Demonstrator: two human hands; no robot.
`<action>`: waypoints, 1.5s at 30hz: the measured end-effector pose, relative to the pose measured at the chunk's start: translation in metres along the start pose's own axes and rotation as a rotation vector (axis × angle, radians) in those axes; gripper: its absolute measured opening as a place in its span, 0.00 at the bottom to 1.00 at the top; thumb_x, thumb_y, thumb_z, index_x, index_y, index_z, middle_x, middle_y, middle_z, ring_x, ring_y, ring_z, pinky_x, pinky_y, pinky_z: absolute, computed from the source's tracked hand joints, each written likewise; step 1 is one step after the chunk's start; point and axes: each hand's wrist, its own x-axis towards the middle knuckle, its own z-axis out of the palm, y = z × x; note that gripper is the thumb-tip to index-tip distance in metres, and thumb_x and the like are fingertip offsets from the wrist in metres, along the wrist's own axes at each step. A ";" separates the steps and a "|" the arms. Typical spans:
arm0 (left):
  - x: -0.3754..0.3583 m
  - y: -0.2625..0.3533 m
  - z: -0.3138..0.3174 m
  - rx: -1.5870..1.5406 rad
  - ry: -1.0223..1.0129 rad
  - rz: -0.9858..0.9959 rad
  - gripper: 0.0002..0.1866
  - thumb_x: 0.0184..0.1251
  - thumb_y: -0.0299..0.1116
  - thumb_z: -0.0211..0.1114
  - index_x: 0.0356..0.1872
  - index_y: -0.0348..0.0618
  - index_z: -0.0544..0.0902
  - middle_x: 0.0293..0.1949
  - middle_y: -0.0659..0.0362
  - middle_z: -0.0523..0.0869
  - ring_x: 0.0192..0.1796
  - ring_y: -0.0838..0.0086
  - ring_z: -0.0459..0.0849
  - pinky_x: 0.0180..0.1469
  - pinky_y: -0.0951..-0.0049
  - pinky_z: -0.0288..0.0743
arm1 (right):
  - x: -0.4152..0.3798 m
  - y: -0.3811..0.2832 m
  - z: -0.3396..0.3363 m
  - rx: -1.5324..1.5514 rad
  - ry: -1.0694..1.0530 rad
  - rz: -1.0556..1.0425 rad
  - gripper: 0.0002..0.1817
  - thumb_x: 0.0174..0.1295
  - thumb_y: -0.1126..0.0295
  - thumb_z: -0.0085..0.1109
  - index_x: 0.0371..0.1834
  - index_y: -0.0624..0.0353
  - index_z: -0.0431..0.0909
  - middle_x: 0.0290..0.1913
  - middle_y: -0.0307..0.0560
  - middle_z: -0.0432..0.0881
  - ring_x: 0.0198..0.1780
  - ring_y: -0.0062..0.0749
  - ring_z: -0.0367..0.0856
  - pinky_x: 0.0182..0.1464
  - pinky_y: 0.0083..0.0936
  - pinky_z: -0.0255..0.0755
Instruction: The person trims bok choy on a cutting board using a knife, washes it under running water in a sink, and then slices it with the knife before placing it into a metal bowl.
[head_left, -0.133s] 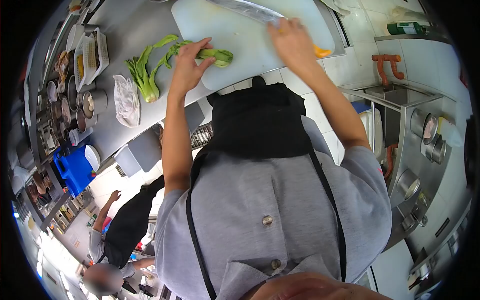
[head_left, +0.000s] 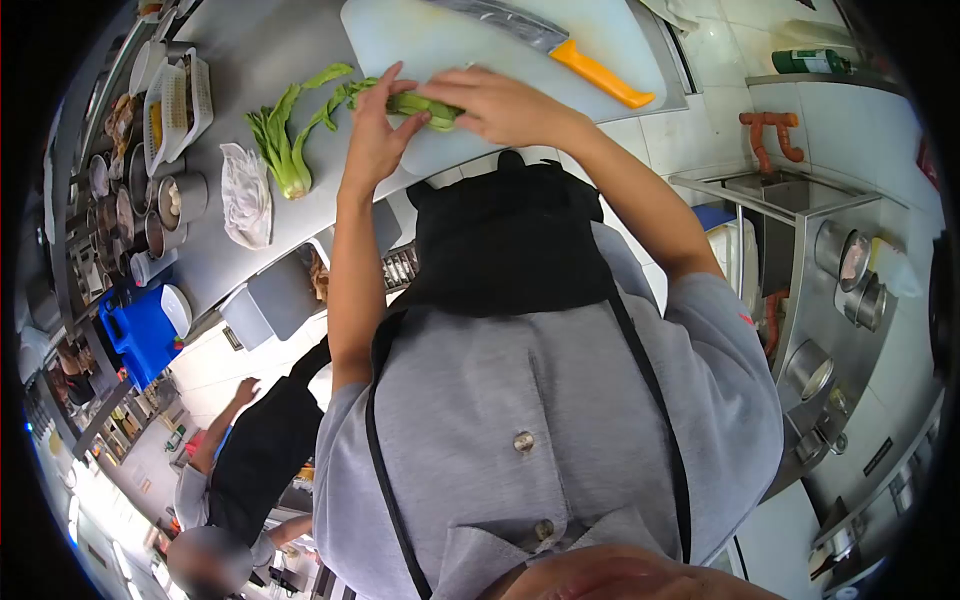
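Observation:
My left hand is closed on a green leafy vegetable at the near left part of a white cutting board. My right hand covers the stem end of the same vegetable, its fingers bent around it. A knife with an orange handle lies on the board beyond and right of my right hand, and no hand touches it. Another leafy green stalk rests on the steel counter left of the board, close to a crumpled white cloth.
White baskets and metal pots stand at the left of the counter. A blue container is at the lower left. Another person in a black apron is at the lower left. A sink is at the right.
My right hand has left the knife handle and moved left onto the vegetable. The knife now lies released on the board. My left hand remains at the vegetable.

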 end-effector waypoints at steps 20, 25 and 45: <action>-0.050 0.062 -0.004 -0.137 0.290 0.073 0.17 0.59 0.23 0.73 0.51 0.41 0.86 0.42 0.53 0.88 0.41 0.58 0.86 0.45 0.65 0.81 | -0.008 -0.023 -0.024 1.107 0.005 0.190 0.07 0.69 0.80 0.58 0.47 0.67 0.83 0.39 0.43 0.87 0.39 0.22 0.85 0.44 0.21 0.80; -0.175 -0.033 -0.051 0.248 0.655 -0.309 0.11 0.60 0.22 0.71 0.43 0.40 0.88 0.41 0.54 0.88 0.39 0.63 0.88 0.41 0.67 0.82 | -0.026 -0.006 -0.028 0.932 0.202 0.429 0.08 0.70 0.80 0.57 0.48 0.67 0.83 0.42 0.45 0.88 0.40 0.25 0.86 0.46 0.22 0.81; 0.058 -0.010 0.013 0.316 -0.158 0.376 0.27 0.63 0.39 0.72 0.65 0.54 0.79 0.60 0.61 0.81 0.63 0.63 0.76 0.69 0.59 0.63 | -0.082 0.036 -0.062 0.142 -0.034 0.823 0.19 0.66 0.62 0.52 0.56 0.61 0.75 0.34 0.65 0.84 0.41 0.62 0.84 0.44 0.53 0.74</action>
